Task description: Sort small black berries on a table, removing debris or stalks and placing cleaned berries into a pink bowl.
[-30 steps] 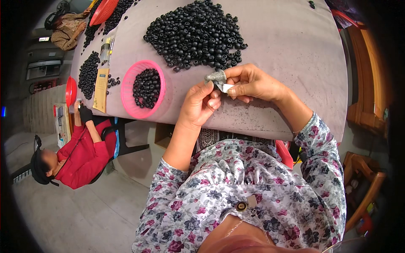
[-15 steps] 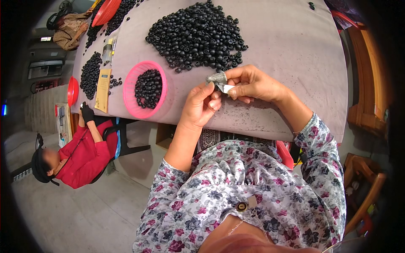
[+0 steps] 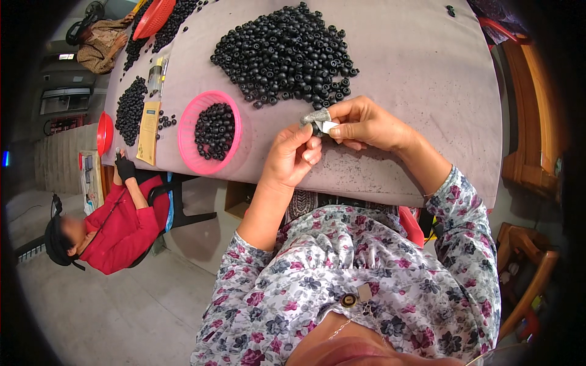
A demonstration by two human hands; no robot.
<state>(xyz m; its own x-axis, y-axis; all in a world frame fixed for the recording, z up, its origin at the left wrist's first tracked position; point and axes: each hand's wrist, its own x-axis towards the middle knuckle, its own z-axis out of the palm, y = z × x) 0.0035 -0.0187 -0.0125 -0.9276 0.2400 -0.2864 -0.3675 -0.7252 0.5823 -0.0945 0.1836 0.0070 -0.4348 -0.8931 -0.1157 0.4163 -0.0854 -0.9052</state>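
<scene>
Over the near side of the table my two hands meet. My right hand [image 3: 371, 125] pinches a folded grey sheet [image 3: 315, 116] with a white underside, which looks like sandpaper. My left hand [image 3: 289, 154] is closed, thumb against fingers, at the same spot. A small dark thing [image 3: 317, 129], seemingly a black bead, shows between the fingertips under the sheet, mostly hidden. Just beyond my hands lies a large heap of black beads [image 3: 284, 55], round with holes. Left of my left hand stands a pink basket [image 3: 183, 137] with black beads [image 3: 215, 131] inside.
Dark specks dot the pale table cover [image 3: 421, 97]. Farther left lie a yellow packet [image 3: 148, 133], a smaller bead pile [image 3: 130, 113] and red baskets [image 3: 154, 18]. A co-worker in red [image 3: 125, 229] sits at left; another person [image 3: 101, 46] is farther off. Wooden furniture [image 3: 534, 122] stands at right.
The grey sheet has shifted slightly and its white flap is turned differently between the fingertips. Both hands stay in nearly the same place.
</scene>
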